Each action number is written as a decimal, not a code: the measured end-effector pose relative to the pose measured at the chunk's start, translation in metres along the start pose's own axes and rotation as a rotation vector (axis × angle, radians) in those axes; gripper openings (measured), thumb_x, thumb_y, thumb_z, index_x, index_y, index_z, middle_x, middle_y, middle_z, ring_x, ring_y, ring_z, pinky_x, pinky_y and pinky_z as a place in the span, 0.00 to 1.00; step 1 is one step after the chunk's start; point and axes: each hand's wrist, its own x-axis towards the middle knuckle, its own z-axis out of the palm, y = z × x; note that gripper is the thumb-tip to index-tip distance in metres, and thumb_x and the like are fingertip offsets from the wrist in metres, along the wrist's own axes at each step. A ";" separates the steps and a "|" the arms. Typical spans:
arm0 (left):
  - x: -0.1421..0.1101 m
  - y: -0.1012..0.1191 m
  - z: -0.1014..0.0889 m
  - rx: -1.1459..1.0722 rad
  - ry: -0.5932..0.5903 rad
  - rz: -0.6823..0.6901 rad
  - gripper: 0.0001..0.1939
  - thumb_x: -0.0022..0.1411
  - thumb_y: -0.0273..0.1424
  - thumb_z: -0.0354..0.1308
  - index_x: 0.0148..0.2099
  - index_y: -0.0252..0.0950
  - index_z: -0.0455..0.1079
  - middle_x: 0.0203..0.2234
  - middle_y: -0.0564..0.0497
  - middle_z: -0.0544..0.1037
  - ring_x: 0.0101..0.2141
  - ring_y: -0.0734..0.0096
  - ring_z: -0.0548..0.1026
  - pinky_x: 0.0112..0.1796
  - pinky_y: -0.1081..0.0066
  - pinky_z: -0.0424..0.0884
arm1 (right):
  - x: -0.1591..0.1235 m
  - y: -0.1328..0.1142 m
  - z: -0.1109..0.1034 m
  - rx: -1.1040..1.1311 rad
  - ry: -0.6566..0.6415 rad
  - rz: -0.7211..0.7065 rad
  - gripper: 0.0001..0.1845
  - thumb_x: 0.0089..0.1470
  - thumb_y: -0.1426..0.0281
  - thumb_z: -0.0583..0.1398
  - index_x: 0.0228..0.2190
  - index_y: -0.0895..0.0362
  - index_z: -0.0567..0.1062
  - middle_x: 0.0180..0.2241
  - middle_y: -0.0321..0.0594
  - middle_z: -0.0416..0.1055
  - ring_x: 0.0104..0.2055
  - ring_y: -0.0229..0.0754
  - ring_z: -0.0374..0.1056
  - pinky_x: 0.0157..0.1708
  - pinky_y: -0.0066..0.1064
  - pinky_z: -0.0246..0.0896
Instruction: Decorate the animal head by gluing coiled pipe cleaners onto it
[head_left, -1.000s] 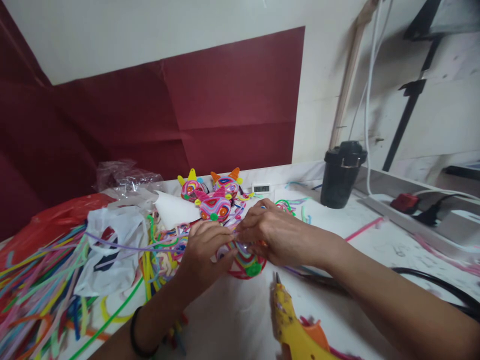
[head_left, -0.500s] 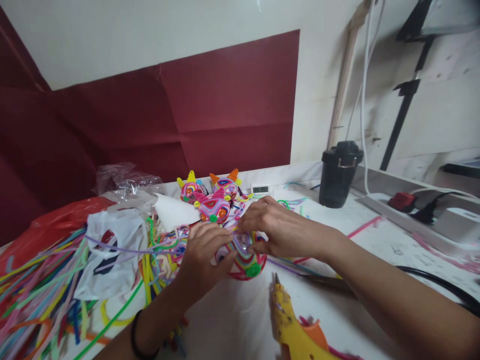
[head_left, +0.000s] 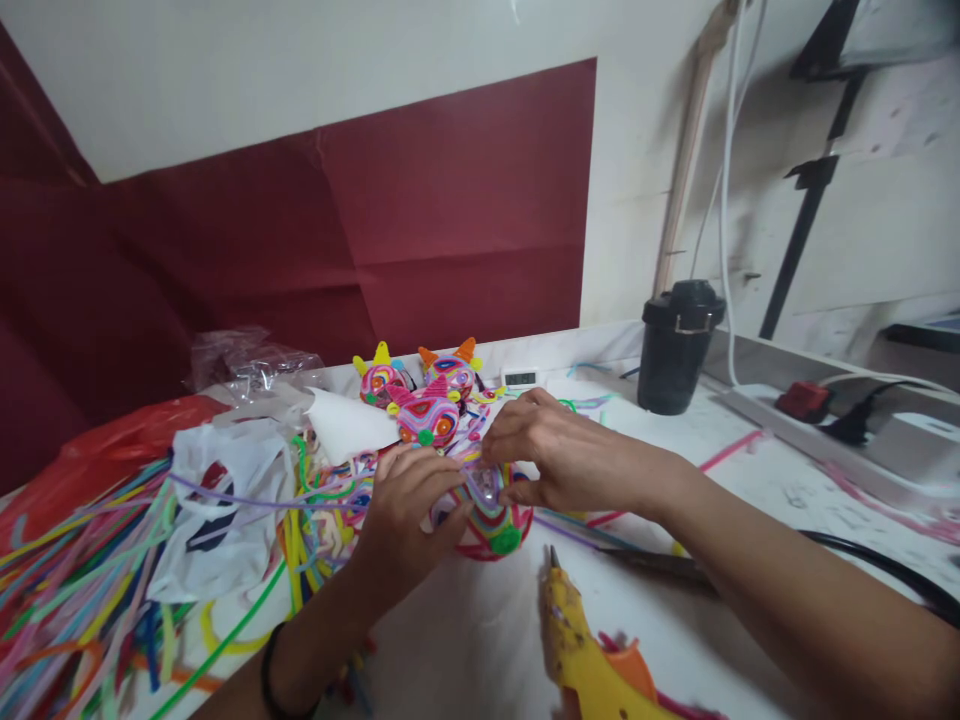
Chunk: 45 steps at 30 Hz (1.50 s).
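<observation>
A rounded animal head covered in coiled coloured pipe cleaners point(head_left: 491, 515), with a green nose at the bottom, lies on the table between my two hands. My left hand point(head_left: 405, 505) is curled over its left side, thumb on the front. On the upper right, my right hand point(head_left: 551, 445) grips with bent fingers and thumb; its fingertips are partly hidden. A purple pipe cleaner point(head_left: 270, 500) runs in from the left and disappears at my left hand. Just behind stand smaller finished-looking heads, including a pink-eared one point(head_left: 427, 412) and an orange-eared one point(head_left: 452, 368).
A yellow glue gun point(head_left: 574, 620) lies in front, nozzle pointing away. Loose pipe cleaners point(head_left: 82, 580) and a white plastic bag point(head_left: 225, 500) crowd the left. Rightward are dark scissors-like blades point(head_left: 652, 562), a black cup point(head_left: 679, 350) and a power strip point(head_left: 765, 405). A small digital display point(head_left: 520, 378) stands behind.
Hardly anything differs. My right hand has shifted very slightly to the right; my left hand and the animal head stay in place.
</observation>
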 end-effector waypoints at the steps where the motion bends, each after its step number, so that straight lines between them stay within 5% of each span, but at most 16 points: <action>1: 0.000 0.000 0.000 0.003 0.002 0.001 0.05 0.63 0.31 0.58 0.42 0.39 0.69 0.39 0.50 0.79 0.43 0.62 0.74 0.50 0.57 0.64 | 0.000 0.000 0.000 0.000 0.005 -0.004 0.08 0.53 0.73 0.67 0.37 0.57 0.79 0.37 0.39 0.77 0.46 0.47 0.66 0.46 0.39 0.48; 17: 0.000 0.005 -0.001 0.012 -0.004 -0.035 0.04 0.64 0.32 0.56 0.41 0.39 0.71 0.38 0.50 0.80 0.41 0.63 0.76 0.49 0.58 0.66 | 0.002 -0.003 0.009 0.031 0.036 -0.054 0.05 0.54 0.77 0.64 0.33 0.57 0.79 0.32 0.38 0.75 0.42 0.44 0.67 0.46 0.38 0.49; 45: -0.008 0.008 0.001 -0.054 0.048 -0.062 0.05 0.63 0.27 0.57 0.42 0.39 0.70 0.40 0.50 0.78 0.43 0.65 0.74 0.52 0.57 0.64 | 0.003 -0.005 0.014 0.081 -0.031 0.056 0.10 0.58 0.70 0.63 0.43 0.57 0.75 0.44 0.45 0.69 0.48 0.51 0.62 0.49 0.45 0.52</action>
